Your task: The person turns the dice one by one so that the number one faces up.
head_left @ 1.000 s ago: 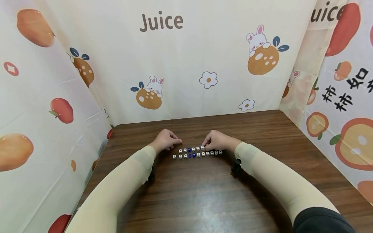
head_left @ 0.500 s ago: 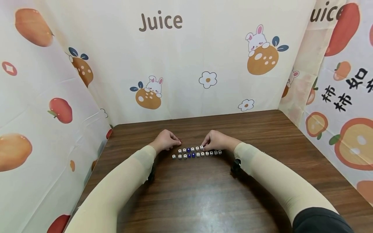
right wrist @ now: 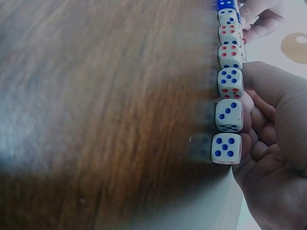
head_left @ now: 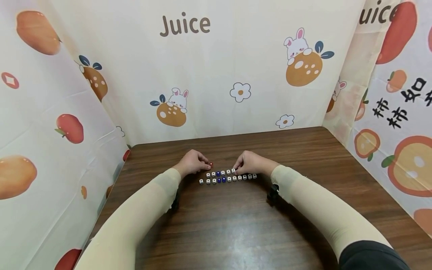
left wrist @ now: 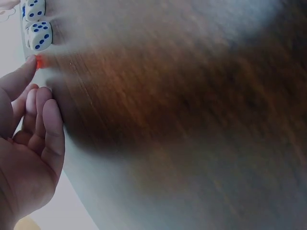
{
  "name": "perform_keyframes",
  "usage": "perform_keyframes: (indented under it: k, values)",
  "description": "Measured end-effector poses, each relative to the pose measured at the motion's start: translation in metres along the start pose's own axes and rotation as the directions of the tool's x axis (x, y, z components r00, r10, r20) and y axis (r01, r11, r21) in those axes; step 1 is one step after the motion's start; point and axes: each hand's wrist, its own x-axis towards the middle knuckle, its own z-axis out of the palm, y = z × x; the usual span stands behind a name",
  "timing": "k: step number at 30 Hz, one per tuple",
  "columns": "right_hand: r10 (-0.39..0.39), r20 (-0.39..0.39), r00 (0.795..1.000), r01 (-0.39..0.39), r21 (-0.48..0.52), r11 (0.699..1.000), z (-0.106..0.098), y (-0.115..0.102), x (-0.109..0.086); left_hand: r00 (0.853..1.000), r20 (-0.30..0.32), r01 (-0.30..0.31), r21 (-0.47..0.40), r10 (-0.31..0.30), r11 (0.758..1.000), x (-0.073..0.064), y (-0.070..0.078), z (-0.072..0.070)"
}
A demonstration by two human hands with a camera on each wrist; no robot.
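My left hand (head_left: 193, 162) pinches a small translucent red die (head_left: 211, 164) at its thumb and fingertips, just behind the rear row of dice. In the left wrist view the thumb tip is right at the red die (left wrist: 39, 61). My right hand (head_left: 251, 162) has its thumb and fingertips on the white die (head_left: 233, 171) at the right end of that row. The rear row is white except for one blue die (head_left: 218, 173). In the right wrist view, front-row dice such as a white die (right wrist: 227, 148) partly hide the right fingertips.
A longer front row of white dice (head_left: 234, 179) with two blue dice (head_left: 224, 180) runs close before the rear row. The brown wooden table (head_left: 216, 225) ends at a printed cloth backdrop (head_left: 216, 67), with cloth on both sides.
The red die, mostly covered by the left fingers before, now shows more fully to the right of the fingertips. My right hand has stayed at the rear row's end.
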Motion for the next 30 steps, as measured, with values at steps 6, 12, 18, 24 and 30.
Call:
perform_keyframes:
  k: [6,12,18,24,30]
  values:
    - [0.004,-0.002,1.000,-0.004,-0.003,1.000,0.0013,0.0008,0.0002,0.999,-0.001,-0.044,0.036,0.045,0.998,0.0030,0.0000,0.0042]
    - [-0.002,-0.003,1.000,0.002,-0.002,1.000,0.0020,0.0019,0.0005,0.999,-0.002,-0.047,0.071,0.048,0.996,0.0056,-0.0017,0.0072]
    - [0.001,0.001,1.000,-0.001,-0.002,1.000,0.0025,0.0036,0.0014,0.999,0.001,-0.045,0.090,0.045,0.995,0.0067,-0.0025,0.0089]
    - [-0.017,-0.005,1.000,0.017,-0.004,1.000,0.0022,0.0045,0.0018,0.999,-0.008,-0.049,0.086,0.050,0.995,0.0046,-0.0029,0.0079]
    - [-0.015,-0.006,1.000,0.015,-0.008,1.000,0.0020,0.0040,0.0014,0.998,-0.001,-0.061,0.041,0.061,0.997,0.0006,-0.0062,0.0004]
